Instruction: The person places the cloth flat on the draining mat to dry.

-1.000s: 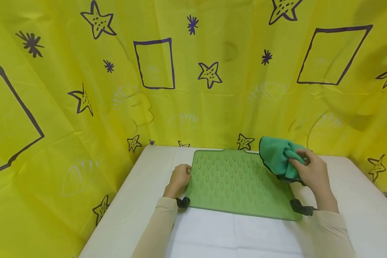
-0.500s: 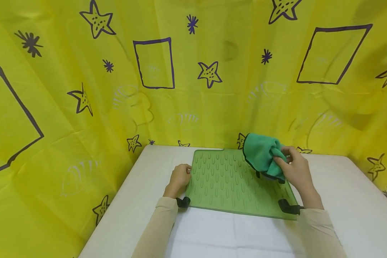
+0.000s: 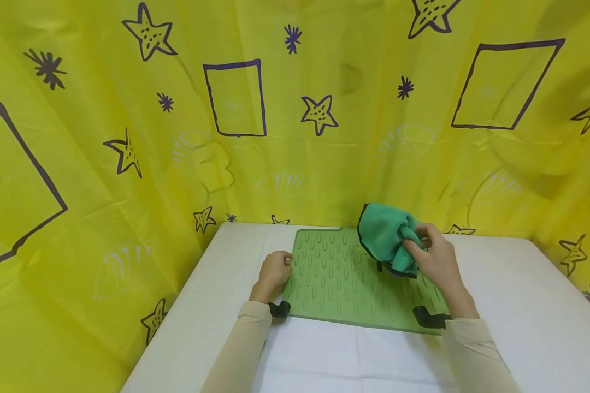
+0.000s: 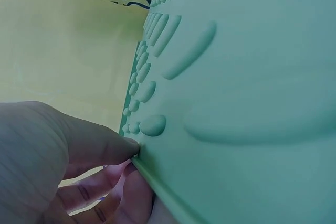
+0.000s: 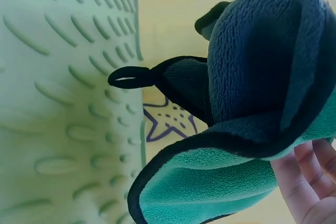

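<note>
Grn cloth (image 3: 383, 233) pinched in R hand (image 3: 440, 261), abv mat (image 3: 324, 284).

Long beige sleeves (image 3: 240, 344) end beside black wrist cameras (image 3: 280, 309)

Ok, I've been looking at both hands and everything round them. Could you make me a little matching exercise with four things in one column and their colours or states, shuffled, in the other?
Column one:
1. Left hand
2. Mat
3. Cloth
4. Backdrop

Column two:
A. Bunched up, with black edging, gripped by the right hand
B. Yellow and patterned
C. Pinching an edge between thumb and fingers
D. Light green and covered in raised, elongated bumps

Right pairs: 1-C, 2-D, 3-A, 4-B.
</note>
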A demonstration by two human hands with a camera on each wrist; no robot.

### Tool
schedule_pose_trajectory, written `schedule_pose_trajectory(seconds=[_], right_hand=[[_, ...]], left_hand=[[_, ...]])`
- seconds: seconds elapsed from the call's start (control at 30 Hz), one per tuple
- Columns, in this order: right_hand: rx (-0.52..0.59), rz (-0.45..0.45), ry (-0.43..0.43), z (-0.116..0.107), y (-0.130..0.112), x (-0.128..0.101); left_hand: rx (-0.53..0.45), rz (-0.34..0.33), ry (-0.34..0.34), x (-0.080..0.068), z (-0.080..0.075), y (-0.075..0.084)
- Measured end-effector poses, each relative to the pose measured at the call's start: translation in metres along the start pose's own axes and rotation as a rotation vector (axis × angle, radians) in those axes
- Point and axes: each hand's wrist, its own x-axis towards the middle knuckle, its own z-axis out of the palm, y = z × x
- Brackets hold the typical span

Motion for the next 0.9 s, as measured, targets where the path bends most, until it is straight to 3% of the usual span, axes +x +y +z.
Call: schedule_pose_trajectory(seconds=[0.4,0.67,0.9], right_hand=[[0.001,-0.001,-0.035,0.029,-0.002,-0.001],[0.000,0.007,-0.131,0.045,-0.001,-0.003],[-0.066,0.043,-0.236,0.058,0.002,-0.007]], left_hand=[[-0.013,-0.002,0.009,-0.003,-0.001,-0.002],[-0.015,-0.006,0.009,-0.002,0.000,-0.001],[-0.012,-0.005,0.011,0.000,0.001,0.000]])
